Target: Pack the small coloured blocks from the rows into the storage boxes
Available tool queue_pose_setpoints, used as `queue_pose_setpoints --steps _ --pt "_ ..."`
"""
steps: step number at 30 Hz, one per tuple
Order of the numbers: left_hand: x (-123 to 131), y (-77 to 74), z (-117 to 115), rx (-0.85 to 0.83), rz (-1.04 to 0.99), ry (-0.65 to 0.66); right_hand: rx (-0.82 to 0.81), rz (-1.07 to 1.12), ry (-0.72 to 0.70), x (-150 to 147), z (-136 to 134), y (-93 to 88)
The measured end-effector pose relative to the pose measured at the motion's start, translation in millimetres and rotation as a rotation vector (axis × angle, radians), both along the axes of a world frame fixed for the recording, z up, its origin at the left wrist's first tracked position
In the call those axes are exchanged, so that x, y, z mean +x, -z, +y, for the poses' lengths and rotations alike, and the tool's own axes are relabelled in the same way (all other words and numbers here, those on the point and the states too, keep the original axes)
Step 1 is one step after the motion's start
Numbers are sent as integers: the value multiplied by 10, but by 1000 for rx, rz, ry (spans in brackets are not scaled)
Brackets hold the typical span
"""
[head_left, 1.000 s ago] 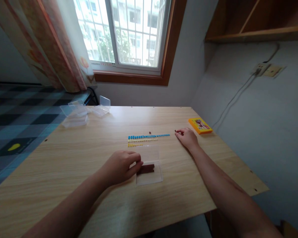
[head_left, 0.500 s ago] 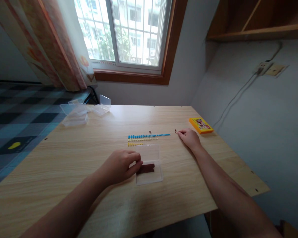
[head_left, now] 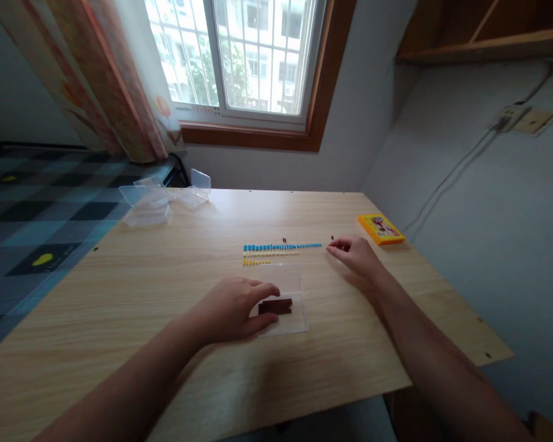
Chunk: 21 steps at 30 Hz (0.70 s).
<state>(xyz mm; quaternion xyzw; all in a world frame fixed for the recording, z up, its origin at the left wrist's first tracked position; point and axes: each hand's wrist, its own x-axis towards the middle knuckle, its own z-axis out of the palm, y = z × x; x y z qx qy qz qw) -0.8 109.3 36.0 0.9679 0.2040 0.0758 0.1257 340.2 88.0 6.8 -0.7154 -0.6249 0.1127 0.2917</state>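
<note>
Left hand: My left hand (head_left: 235, 309) is spread, thumb on the near side and fingers on the far side of the brown strips (head_left: 276, 306); I can't tell if it touches them.
Brown strips: They lie in the near half of the open clear box (head_left: 299, 322), on the counter (head_left: 203, 387).
Right hand: My right hand (head_left: 357, 255) is low over the counter, thumb and finger tips close together (from here I can't tell if they pinch anything).
Brown bits: One loose brown bit (head_left: 332, 237) is just past my right fingers; a pair of brown bits (head_left: 284, 240) sits beyond the blue row (head_left: 276, 247).
Good way: I think I should pinch softly with just the tips, handle one bit at a time, and keep my wrist off the rows so nothing gets bumped.
</note>
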Motion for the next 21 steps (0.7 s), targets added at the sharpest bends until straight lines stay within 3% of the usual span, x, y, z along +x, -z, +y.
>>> queue_pose_setpoints --steps 4,6,11,16,21 --pt "30 -24 -28 -36 90 -10 -108 109 -642 -382 -312 -292" --pt "42 -26 -33 -40 109 -6 -122 83 -784 -589 -429 -360" --pt "35 1 -34 -22 99 -8 -179 -89 -794 -895 -544 -301" --pt "30 14 -40 -23 110 -16 -179 -214 -785 -975 -549 -219" --pt "43 14 -48 -16 133 -7 -177 -259 -801 -958 -561 -260"
